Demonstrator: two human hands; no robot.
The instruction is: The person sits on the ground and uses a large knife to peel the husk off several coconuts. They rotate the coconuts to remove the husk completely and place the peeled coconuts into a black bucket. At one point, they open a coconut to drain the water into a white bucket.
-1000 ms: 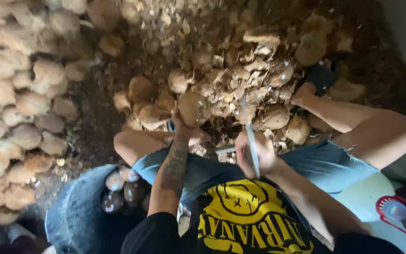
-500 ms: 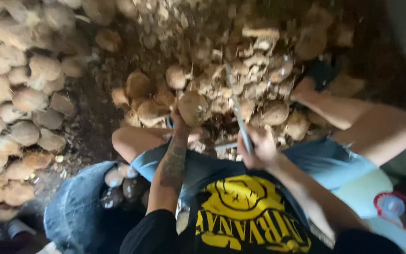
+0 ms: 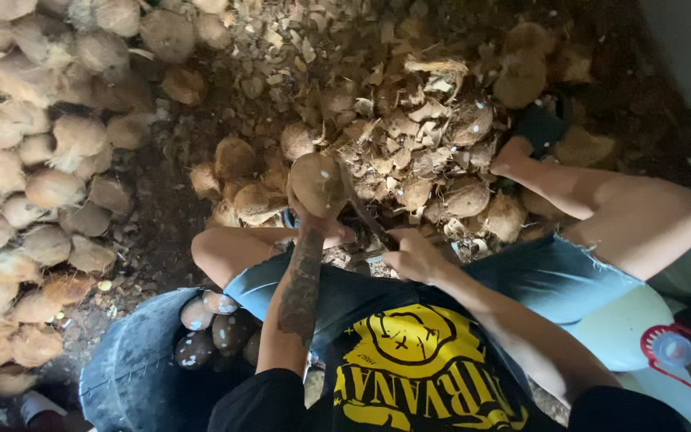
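Dirt floor (image 3: 201, 184) littered with husk; left hand (image 3: 313, 214) wrapped around round brown coconut (image 3: 317, 182), right hand (image 3: 413, 254) fisted on dark long-bladed knife (image 3: 361, 210) touching it.

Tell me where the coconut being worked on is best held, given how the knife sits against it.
Grip the coconut by its underside, coming from below on the person's left, as the left hand does now. Its rounded body fills a cupped palm, and the knife in the right hand meets its right flank, so fingers probably belong low and left, away from the blade.
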